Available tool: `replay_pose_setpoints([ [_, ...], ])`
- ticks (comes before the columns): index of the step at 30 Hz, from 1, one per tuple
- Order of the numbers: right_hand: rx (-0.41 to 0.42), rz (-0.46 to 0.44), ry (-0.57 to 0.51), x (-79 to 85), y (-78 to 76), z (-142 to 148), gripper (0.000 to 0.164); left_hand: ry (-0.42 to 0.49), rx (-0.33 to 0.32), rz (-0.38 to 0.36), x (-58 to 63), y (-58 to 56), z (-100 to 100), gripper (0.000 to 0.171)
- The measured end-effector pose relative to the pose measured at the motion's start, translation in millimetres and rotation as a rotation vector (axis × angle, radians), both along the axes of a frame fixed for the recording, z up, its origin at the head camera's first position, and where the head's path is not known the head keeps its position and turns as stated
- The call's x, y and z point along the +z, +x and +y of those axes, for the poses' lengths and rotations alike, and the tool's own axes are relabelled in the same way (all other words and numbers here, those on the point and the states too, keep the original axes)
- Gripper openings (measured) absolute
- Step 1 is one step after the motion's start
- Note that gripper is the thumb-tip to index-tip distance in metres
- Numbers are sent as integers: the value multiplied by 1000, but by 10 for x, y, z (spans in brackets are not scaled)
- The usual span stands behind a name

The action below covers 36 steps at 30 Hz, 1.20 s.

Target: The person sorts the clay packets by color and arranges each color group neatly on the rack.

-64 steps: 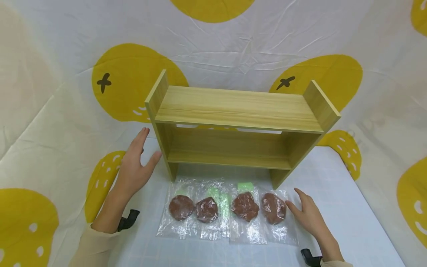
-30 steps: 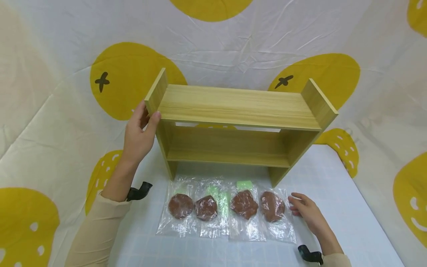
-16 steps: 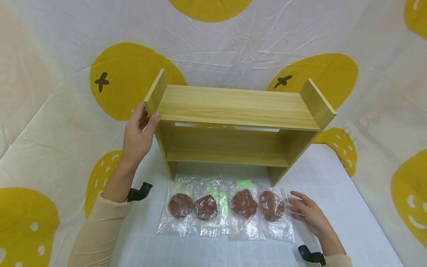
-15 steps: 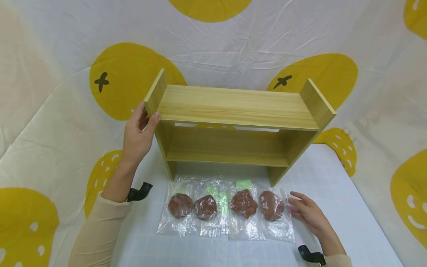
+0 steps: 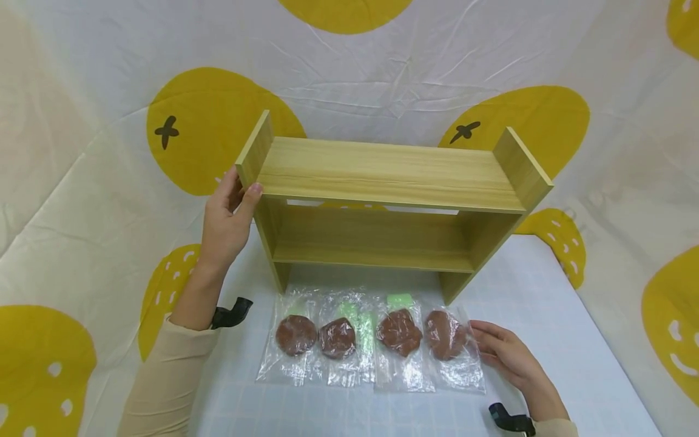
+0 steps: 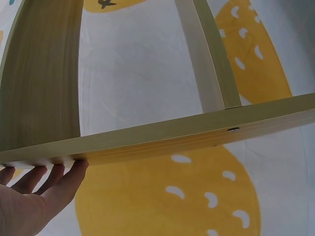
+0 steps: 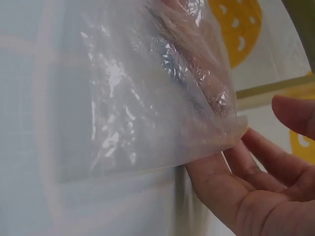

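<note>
We see the rightmost clear bag (image 5: 459,373) just left of the right hand (image 5: 510,358), whose parted fingers (image 7: 214,179) touch its edge, thumb (image 7: 295,115) free. The left hand (image 5: 225,227) pinches the wooden shelf (image 5: 388,173) by its left side panel (image 5: 255,152). Both arms (image 5: 169,376) reach forward, the left hand higher.

In the wrist views both hands (image 6: 37,201) (image 7: 261,196) are cut off and the plastic bag (image 7: 120,128) blurred.

Bags (image 5: 404,369): glare on plastic, toward six o'clock in my head view
Shelf top (image 5: 388,173): brighter than the lower board (image 5: 374,237)
Bench (image 7: 27,118): blurred toward nine o'clock in my right wrist view
</note>
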State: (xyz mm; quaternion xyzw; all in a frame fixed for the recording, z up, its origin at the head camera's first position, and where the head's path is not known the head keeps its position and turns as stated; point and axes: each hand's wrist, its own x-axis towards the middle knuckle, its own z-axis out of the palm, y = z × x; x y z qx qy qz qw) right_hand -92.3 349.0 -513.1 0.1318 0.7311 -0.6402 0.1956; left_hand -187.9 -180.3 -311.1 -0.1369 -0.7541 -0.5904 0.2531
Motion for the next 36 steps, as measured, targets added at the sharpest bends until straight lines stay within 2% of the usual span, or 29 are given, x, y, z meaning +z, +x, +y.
replay_pose_setpoints([
  [5, -23, -12, -41, 8, 8, 0, 62, 4, 1, 1, -9, -9, -1, 48],
  [12, -46, -11, -38, -19, 25, -14, 61, 1, 2, -6, -2, -11, -5, 49],
  [18, 19, 2, -123, -17, 35, -32, 64, -1, 10, -13, -17, -5, -14, 49],
  [25, 172, 43, -246, -86, 74, 5, 67, -4, 10, -9, -13, 5, -14, 49],
  [32, 115, 14, -267, -55, 82, -35, 71, 4, 2, 4, 0, 9, -5, 48],
  [36, 102, 27, -285, -11, 92, -39, 71, -3, 9, -2, -3, 13, -7, 48],
])
